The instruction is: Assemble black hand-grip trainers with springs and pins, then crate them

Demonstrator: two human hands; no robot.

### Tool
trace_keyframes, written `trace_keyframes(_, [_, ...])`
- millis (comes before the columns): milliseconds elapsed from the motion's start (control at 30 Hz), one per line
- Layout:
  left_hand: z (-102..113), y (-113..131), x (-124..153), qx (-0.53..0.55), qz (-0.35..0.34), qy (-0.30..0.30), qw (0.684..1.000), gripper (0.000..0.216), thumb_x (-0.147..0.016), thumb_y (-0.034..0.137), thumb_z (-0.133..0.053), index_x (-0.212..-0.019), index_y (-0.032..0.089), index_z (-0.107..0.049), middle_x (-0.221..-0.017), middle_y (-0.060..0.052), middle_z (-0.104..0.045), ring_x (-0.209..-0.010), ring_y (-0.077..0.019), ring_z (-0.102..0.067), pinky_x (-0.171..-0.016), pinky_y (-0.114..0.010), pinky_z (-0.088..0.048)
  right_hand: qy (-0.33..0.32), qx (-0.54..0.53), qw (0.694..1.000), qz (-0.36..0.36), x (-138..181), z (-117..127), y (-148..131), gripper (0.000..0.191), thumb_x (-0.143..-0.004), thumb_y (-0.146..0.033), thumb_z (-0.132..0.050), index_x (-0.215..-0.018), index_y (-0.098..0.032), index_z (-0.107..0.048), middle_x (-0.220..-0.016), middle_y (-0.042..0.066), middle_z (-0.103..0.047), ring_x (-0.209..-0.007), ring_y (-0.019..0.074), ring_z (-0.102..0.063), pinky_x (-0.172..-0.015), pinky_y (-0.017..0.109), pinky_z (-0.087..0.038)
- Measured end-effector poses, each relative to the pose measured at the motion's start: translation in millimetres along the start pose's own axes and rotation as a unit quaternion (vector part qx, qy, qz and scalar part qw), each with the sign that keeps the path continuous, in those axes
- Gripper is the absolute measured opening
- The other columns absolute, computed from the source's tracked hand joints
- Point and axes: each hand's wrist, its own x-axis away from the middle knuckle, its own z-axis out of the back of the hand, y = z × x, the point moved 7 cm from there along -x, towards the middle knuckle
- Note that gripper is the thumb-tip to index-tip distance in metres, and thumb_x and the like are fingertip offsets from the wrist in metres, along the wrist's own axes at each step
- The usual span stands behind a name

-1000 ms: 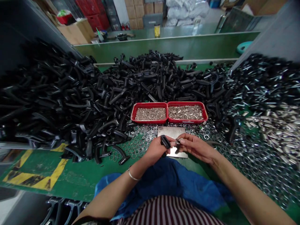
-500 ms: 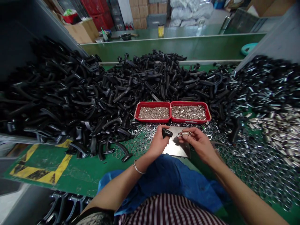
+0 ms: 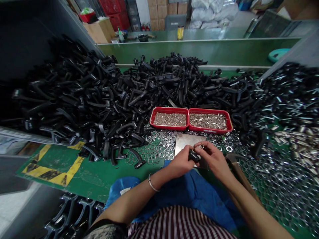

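Observation:
My left hand (image 3: 179, 163) is closed round a small black plastic part (image 3: 193, 155), held just above the metal plate (image 3: 183, 141) on the green bench. My right hand (image 3: 213, 159) pinches a small metal ring-and-spring piece (image 3: 200, 146) against the top of that black part, so both hands meet over the plate. Right behind them stand two red trays: the left tray (image 3: 169, 110) holds small silvery bits, the right tray (image 3: 225, 114) holds short metal pins. Loose metal rings (image 3: 157, 149) lie scattered left of the plate.
A big heap of black plastic handles (image 3: 94, 96) fills the left and back of the bench. Piles of metal springs and rings (image 3: 286, 142) cover the right side. A blue cloth (image 3: 189, 196) lies over my lap. Yellow-black floor tape (image 3: 52, 169) marks the bench's left front.
The hands were apart half a second ago, the left with the black part and the right with the metal piece; now they have come together over the plate. My view has shifted left.

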Motion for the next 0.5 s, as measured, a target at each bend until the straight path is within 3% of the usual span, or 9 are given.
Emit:
trace_keyframes(100, [-20.7,5.3,20.3,0.09,0.049,-0.184,0.977,0.047,-0.076,0.023,-0.069,-0.116,0.021,-0.045,-0.094,-0.003,-0.065,-0.054,-0.0088,-0.053,-0.053,-0.025,-0.044,-0.104,-0.093,0.988,-0.061,-4.7,-4.4,6.7,0.03,-0.086,-0.047,-0.068,-0.102,-0.023,-0.062,-0.084,0.001,-0.066,-0.058,0.0139,-0.058,-0.053,0.028,-0.046])
trace_keyframes(167, [-25.3,10.2,26.5,0.182,0.07,-0.233,0.953,0.039,-0.082,0.035,-0.066,-0.112,0.02,-0.046,-0.095,-0.006,-0.066,-0.053,-0.0074,-0.051,-0.051,-0.024,-0.043,-0.159,-0.091,0.981,-0.063,-9.1,-5.5,0.6,0.031,-0.087,-0.048,-0.067,-0.101,-0.021,-0.062,-0.08,0.001,-0.065,-0.057,0.0135,-0.057,-0.052,0.028,-0.045])
trace_keyframes(233, [-21.3,9.5,21.2,0.229,0.084,-0.205,0.948,0.031,-0.086,0.043,-0.061,-0.101,0.02,-0.047,-0.085,-0.005,-0.067,-0.046,-0.0055,-0.044,-0.044,-0.021,-0.036,-0.17,-0.02,0.985,-0.019,-14.7,3.1,-11.1,0.031,-0.089,-0.048,-0.064,-0.102,-0.02,-0.063,-0.083,0.002,-0.065,-0.065,0.0154,-0.06,-0.06,0.03,-0.047])
trace_keyframes(300, [-7.3,9.1,9.1,0.246,0.067,-0.114,0.96,0.028,-0.087,0.043,-0.06,-0.091,0.021,-0.043,-0.074,-0.002,-0.066,-0.042,-0.0045,-0.038,-0.04,-0.018,-0.028,-0.121,0.129,0.981,0.074,-16.8,22.7,-25.8,0.026,-0.091,-0.045,-0.062,-0.1,-0.02,-0.065,-0.092,0.005,-0.066,-0.083,0.0192,-0.061,-0.077,0.035,-0.048])
trace_keyframes(400, [25.4,22.9,-3.0,0.263,-0.037,0.04,0.963,0.023,-0.088,0.039,-0.058,-0.089,0.021,-0.043,-0.079,-0.001,-0.068,-0.048,-0.0048,-0.044,-0.046,-0.017,-0.033,-0.064,0.383,0.902,0.19,-0.3,43.5,-32.9,0.019,-0.096,-0.035,-0.056,-0.094,-0.02,-0.067,-0.098,0.01,-0.064,-0.095,0.0246,-0.055,-0.088,0.041,-0.044])
trace_keyframes(500, [38.6,36.1,-5.4,0.237,-0.077,0.058,0.967,0.024,-0.09,0.042,-0.056,-0.094,0.02,-0.049,-0.092,-0.004,-0.07,-0.056,-0.0061,-0.05,-0.054,-0.02,-0.041,-0.073,0.541,0.812,0.208,23.7,47.7,-12.6,0.022,-0.098,-0.028,-0.048,-0.093,-0.018,-0.068,-0.094,0.014,-0.062,-0.09,0.0271,-0.052,-0.081,0.042,-0.043])
